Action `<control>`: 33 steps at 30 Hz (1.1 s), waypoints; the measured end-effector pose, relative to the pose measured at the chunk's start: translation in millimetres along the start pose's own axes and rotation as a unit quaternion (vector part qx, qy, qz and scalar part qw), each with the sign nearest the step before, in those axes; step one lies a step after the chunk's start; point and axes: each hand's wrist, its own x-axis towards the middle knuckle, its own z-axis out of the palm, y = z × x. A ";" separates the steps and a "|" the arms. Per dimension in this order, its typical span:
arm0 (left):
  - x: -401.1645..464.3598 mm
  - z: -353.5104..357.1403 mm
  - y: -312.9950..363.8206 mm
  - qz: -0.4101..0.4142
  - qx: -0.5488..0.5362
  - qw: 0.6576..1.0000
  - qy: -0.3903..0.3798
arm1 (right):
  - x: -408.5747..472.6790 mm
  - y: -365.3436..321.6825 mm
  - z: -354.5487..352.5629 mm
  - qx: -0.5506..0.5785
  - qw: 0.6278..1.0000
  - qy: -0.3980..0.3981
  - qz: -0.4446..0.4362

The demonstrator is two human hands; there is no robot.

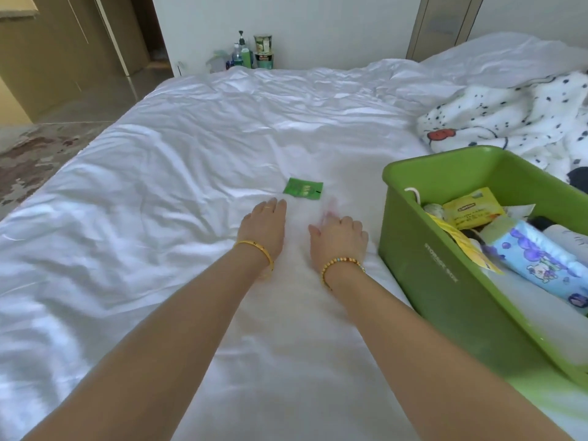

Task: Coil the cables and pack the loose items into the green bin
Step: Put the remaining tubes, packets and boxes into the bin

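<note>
A small green packet [303, 188] lies flat on the white bed sheet [159, 186], just beyond my fingertips. My left hand [263, 224] rests palm down on the sheet, fingers together, its tips close below the packet. To its right my right hand [339, 235] also lies palm down, fingers blurred, holding nothing that I can see. The green bin [423, 249] stands at the right on the bed. It holds a yellow packet [471, 211], a blue patterned pack [541, 262] and other items. No cable is in view.
A spotted white blanket [515, 113] is bunched behind the bin. Bottles and jars [254, 52] stand on the floor past the far end of the bed. The bed's left edge drops to a tiled floor with a rug [31, 154].
</note>
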 end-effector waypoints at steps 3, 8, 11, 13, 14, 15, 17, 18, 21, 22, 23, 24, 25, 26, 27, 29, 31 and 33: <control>28.9 6.6 0.0 0.030 -0.010 0.999 0.014 | 27.0 -8.0 9.2 0.019 1.000 -0.008 0.006; 67.2 13.5 10.6 0.054 0.017 0.998 0.038 | 66.6 -7.2 11.7 0.185 0.974 -0.007 0.133; 87.4 18.9 14.9 0.091 0.129 0.984 0.077 | 70.7 -2.3 22.2 0.206 0.967 -0.016 0.151; 98.9 24.4 17.1 0.100 0.174 0.977 0.079 | 71.9 -1.0 28.7 0.193 0.970 -0.019 0.145; 102.6 27.2 18.5 0.093 0.182 0.976 0.070 | 73.2 -0.4 30.7 0.190 0.971 -0.025 0.145; 104.9 30.1 19.8 0.084 0.182 0.978 0.063 | 74.6 -0.1 31.7 0.189 0.971 -0.031 0.145; 105.0 33.9 20.1 0.063 0.161 0.983 0.062 | 75.5 1.4 31.0 0.181 0.972 -0.041 0.140; 103.2 34.9 18.3 0.047 0.134 0.988 0.068 | 75.5 2.8 30.5 0.177 0.974 -0.043 0.133; 89.4 35.6 9.1 0.007 0.029 0.997 0.067 | 68.9 5.2 27.8 0.163 0.979 -0.065 0.106; 82.6 33.7 6.3 0.000 0.002 0.998 0.058 | 64.3 5.0 25.3 0.160 0.979 -0.076 0.101; 75.3 30.8 4.2 -0.006 -0.024 0.998 0.050 | 58.5 3.9 21.6 0.161 0.978 -0.084 0.098; 66.5 26.3 3.3 -0.013 -0.048 0.998 0.047 | 50.5 2.1 16.1 0.161 0.978 -0.094 0.099; 57.1 20.5 3.7 -0.024 -0.070 0.996 0.046 | 41.7 0.0 10.9 0.157 0.977 -0.105 0.098; 46.8 13.0 4.7 -0.038 -0.090 0.994 0.042 | 31.2 -2.8 3.9 0.154 0.975 -0.125 0.095; 36.6 3.0 6.2 -0.052 -0.107 0.992 0.037 | 20.4 -6.5 -4.1 0.155 0.973 -0.143 0.095; 16.1 -22.4 9.8 -0.072 -0.132 0.988 0.036 | -2.7 -14.5 -25.5 0.185 0.966 -0.155 0.095; -1.7 -58.8 15.9 -0.085 -0.160 0.982 0.059 | -24.5 -21.7 -53.0 0.246 0.957 -0.142 0.062; -16.9 -102.0 25.3 -0.092 -0.204 0.970 0.099 | -45.6 -27.1 -86.2 0.326 0.937 -0.105 0.060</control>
